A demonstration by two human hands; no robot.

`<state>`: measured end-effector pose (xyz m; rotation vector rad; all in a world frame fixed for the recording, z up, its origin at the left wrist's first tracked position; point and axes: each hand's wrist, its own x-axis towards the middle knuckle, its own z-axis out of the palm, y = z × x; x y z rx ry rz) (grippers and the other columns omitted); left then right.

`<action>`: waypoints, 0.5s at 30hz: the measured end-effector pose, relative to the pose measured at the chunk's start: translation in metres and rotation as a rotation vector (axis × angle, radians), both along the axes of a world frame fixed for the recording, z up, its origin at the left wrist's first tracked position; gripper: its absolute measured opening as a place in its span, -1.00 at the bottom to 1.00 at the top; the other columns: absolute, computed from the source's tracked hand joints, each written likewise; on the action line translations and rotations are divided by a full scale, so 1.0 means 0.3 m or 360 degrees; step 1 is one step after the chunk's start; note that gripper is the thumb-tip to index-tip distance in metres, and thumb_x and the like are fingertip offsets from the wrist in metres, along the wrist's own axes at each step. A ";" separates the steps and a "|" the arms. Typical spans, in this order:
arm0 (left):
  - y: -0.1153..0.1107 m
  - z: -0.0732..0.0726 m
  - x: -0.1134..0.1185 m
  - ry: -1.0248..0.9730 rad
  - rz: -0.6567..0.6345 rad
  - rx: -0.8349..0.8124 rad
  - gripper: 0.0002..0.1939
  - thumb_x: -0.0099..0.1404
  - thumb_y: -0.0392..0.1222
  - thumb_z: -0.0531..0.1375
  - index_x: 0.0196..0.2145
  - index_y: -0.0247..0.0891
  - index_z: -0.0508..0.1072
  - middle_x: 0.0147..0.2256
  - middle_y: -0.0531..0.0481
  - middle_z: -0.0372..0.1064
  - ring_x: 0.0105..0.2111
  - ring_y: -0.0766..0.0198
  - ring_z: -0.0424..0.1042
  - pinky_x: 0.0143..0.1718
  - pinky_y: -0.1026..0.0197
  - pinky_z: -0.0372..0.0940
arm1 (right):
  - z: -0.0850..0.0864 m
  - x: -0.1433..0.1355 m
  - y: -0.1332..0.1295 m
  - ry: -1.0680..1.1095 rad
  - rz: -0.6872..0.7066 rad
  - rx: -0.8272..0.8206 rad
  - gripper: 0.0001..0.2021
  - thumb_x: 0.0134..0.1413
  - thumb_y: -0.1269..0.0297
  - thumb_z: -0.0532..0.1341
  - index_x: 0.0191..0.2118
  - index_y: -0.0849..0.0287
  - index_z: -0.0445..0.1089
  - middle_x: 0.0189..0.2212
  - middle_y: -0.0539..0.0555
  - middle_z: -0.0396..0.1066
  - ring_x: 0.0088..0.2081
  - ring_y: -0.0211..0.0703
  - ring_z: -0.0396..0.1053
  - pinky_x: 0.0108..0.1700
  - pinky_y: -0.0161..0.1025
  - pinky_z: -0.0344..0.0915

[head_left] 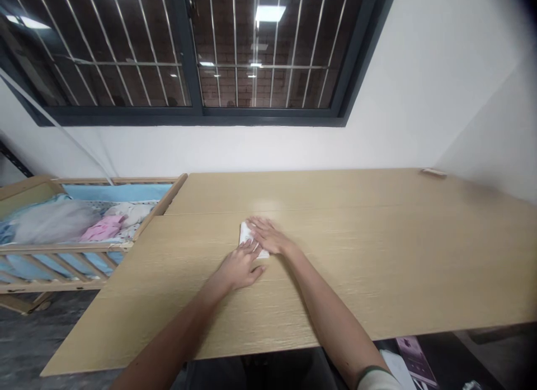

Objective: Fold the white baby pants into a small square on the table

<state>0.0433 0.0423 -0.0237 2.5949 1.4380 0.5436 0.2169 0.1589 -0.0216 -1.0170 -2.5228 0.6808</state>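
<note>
The pale, wood-toned worktop point(377, 255) has faint grain and a seam running lengthwise nearer its far edge; a small white folded piece point(245, 231) lies near its middle; a thin, flat object point(434, 172) lies at the far right corner.

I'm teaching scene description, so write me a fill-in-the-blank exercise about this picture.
1. Beneath the left hand and right hand lies a small item coloured ____.
2. Of the two hands, the ____ one is nearer the window.
3. Seen from here, the crib stands to the ____ of the table.
Missing words: white; right; left.
</note>
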 end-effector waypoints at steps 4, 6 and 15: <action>-0.001 -0.020 -0.002 -0.0012 0.0022 -0.0031 -0.36 0.40 0.09 0.12 0.32 -0.26 0.24 0.35 -0.23 0.15 0.39 -0.05 0.05 0.39 -0.08 0.02 | -0.040 0.030 0.044 0.0020 -0.0115 0.0003 -0.39 0.43 -0.16 -0.10 0.45 -0.07 0.06 0.47 0.07 -0.13 0.49 -0.01 -0.26 0.44 0.15 -0.36; 0.001 -0.025 -0.003 -0.0027 0.0009 -0.0035 -0.37 0.41 0.10 0.11 0.31 -0.28 0.26 0.35 -0.25 0.15 0.39 -0.04 0.06 0.39 -0.07 0.01 | -0.051 0.031 0.045 0.0034 -0.0126 0.0028 -0.41 0.43 -0.13 -0.07 0.44 -0.06 0.08 0.47 0.08 -0.12 0.49 -0.01 -0.25 0.44 0.14 -0.34; 0.032 0.010 -0.021 -0.0130 0.0803 0.0145 -0.58 0.49 0.04 -0.02 -0.01 -0.30 0.45 -0.02 -0.29 0.45 0.04 -0.04 0.39 0.12 -0.04 0.24 | -0.046 0.036 0.030 0.0673 -0.0667 0.0391 -0.53 0.38 0.16 -0.01 0.29 0.19 0.28 0.15 0.25 0.39 0.22 0.03 0.28 0.29 0.05 0.13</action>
